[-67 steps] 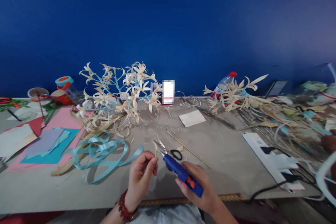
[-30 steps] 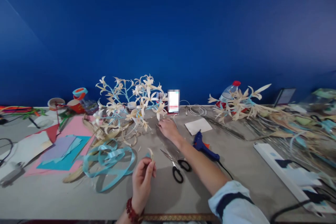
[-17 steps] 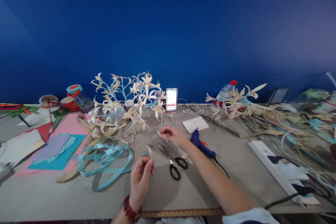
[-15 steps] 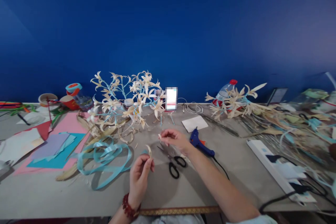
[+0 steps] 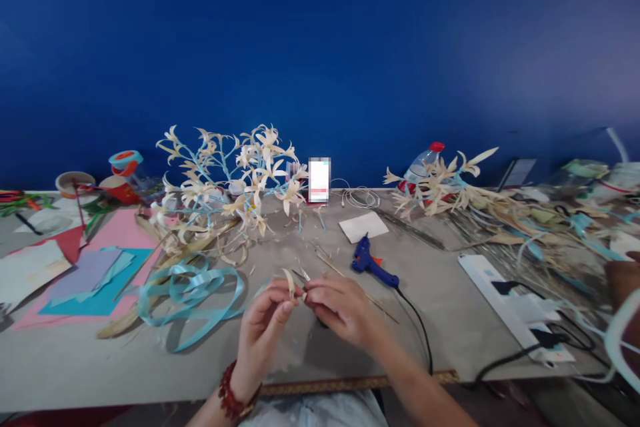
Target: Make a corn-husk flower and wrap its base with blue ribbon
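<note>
My left hand (image 5: pixel 267 313) is closed, pinching a curled cream petal (image 5: pixel 289 283) that rises above its fingertips. Close against it, my right hand (image 5: pixel 343 307) is closed too, its thumb and fingers pinched at a small cream piece mostly hidden by the fingers. The fingertips of both hands meet or nearly meet. Under the right hand lie scissors (image 5: pixel 302 273), with only the blade tips plainly showing. A thin stick (image 5: pixel 330 263) passes behind that hand. Left of the hands lies a loose heap of light blue ribbon (image 5: pixel 193 330).
Handmade cream flowers on blue stems (image 5: pixel 267 177) stand at the back, near a phone (image 5: pixel 319 180). To the right are a blue glue gun (image 5: pixel 373 265), white card (image 5: pixel 363 227), power strip (image 5: pixel 493 297) and more flowers (image 5: pixel 440 180). Coloured paper (image 5: pixel 83 307) lies left.
My right hand has come down and toward me to meet the left hand, now covering the scissors' handles. The left hand still pinches the petal. The whole view has shifted slightly.
</note>
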Motion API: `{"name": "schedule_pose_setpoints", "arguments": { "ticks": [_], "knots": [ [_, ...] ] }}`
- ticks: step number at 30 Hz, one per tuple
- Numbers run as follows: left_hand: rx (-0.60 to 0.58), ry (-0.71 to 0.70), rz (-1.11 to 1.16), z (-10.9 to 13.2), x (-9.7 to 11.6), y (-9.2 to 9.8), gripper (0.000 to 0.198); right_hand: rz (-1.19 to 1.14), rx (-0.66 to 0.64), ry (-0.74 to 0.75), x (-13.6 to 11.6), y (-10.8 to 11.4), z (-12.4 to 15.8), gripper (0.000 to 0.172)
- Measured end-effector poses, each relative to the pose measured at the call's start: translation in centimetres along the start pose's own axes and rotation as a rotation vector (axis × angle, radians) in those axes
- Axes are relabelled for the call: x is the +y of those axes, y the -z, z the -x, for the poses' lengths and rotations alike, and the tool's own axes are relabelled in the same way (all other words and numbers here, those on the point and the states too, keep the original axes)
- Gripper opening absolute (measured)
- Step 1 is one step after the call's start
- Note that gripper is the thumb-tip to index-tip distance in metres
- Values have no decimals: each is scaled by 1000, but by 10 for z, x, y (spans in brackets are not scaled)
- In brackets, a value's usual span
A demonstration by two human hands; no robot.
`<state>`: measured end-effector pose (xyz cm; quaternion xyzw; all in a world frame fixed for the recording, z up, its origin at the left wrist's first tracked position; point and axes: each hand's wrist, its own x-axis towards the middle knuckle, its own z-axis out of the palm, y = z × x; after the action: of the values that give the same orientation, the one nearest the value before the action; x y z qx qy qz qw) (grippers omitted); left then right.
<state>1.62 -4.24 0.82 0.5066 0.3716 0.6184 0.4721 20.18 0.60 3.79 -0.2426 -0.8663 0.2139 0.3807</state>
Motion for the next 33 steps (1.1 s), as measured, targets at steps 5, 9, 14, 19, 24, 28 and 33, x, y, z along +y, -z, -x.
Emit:
{"name": "schedule_pose_setpoints", "arguments": {
  "ticks": [5, 9, 14, 19, 24, 28, 33],
  "knots": [
    [-26, 179, 141, -3, 1, -4, 12, -207, 4, -152, 1, -8, 5, 12],
    [33, 310, 320, -6, 2, -7, 11, -562, 31, -470, 2, -21, 12, 11],
    [108, 446, 512, -10, 3, -9, 9, -1084, 57, -684, -1, -28, 15, 17],
    [130, 497, 559, -11, 3, -10, 10, -1216, 99, -733, -8, -28, 15, 17],
    [79, 465, 544, -9, 6, -12, 12, -1146, 112, -800, -4, -30, 16, 25],
    [41, 419, 463, -8, 7, -10, 12, -1061, 160, -819, 2, -27, 14, 30],
    [-16, 432, 406, -8, 7, -10, 13, -1302, 40, -924, 4, -22, 13, 34]
  ]
}}
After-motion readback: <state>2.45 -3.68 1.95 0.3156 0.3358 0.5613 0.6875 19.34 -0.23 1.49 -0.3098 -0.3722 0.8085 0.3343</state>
